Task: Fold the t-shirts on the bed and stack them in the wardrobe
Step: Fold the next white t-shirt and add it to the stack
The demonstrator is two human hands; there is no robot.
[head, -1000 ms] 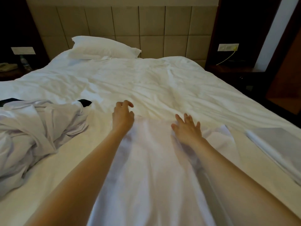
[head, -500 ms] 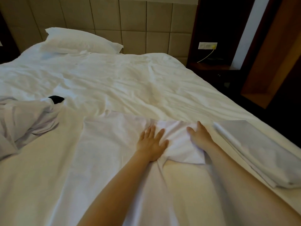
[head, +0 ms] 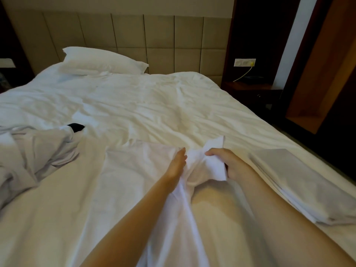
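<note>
Folding is judged in hand: at lower centre the t-shirt (head: 134, 170) is laid flat on the bed (head: 173, 112), one sleeve (head: 209, 163) clenched in the right hand (head: 230, 164), the left hand (head: 176, 164) pressed flat beside it. Turning the sleeve inward is called for next. Folded shirts (head: 300, 182) are noted right, a crumpled heap (head: 32, 151) left.

The white-sheeted bed (head: 154, 105) held:
One white cotton t-shirt (head: 134, 170), one folded grey cloth stack (head: 300, 180), one crumpled grey heap (head: 32, 155), one white pillow (head: 100, 61).

Bed (head: 154, 105) w/ pillow (head: 102, 61), t-shirt (head: 134, 170), clothes heap (head: 32, 151), folded stack (head: 300, 182)
</note>
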